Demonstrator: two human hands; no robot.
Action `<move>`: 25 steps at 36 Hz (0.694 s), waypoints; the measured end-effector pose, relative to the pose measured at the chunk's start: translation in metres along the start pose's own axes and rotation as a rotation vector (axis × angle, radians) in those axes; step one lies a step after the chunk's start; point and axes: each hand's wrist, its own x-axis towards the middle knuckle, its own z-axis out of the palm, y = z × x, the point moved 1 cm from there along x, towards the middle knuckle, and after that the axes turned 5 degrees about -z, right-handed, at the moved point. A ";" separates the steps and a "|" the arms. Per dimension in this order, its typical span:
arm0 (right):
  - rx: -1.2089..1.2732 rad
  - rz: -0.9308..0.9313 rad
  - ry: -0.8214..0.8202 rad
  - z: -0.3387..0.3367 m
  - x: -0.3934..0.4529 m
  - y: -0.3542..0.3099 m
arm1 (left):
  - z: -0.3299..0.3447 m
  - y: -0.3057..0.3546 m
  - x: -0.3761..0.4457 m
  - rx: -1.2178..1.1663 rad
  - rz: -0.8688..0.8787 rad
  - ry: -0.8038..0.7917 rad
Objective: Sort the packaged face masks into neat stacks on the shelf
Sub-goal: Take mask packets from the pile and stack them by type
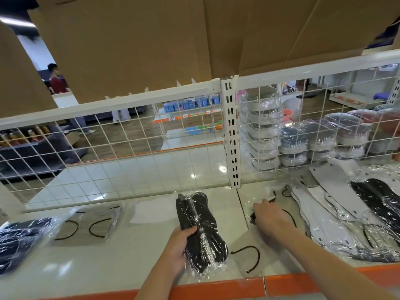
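The left hand grasps a bundle of black masks in crinkled clear film, resting on the glossy white shelf. The right hand presses curled fingers onto a flat clear packet with black ear loops. Right of it, white packaged masks fan out untidily. Behind stands a white wire grid; beyond it, wrapped bowls.

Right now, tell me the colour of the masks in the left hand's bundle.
Black, wrapped in clear plastic; the head view shows it.
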 end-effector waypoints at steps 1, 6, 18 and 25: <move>-0.027 -0.004 -0.011 -0.001 0.001 -0.001 | 0.000 0.000 -0.001 -0.001 -0.001 -0.001; 0.046 0.015 0.018 -0.004 0.005 -0.005 | -0.003 0.006 -0.004 -0.004 -0.003 0.006; -0.063 -0.020 0.043 -0.009 0.002 -0.030 | -0.008 0.016 -0.006 -0.007 0.005 0.023; 0.260 0.011 0.340 -0.030 0.005 -0.033 | -0.006 0.018 -0.002 0.004 -0.031 0.024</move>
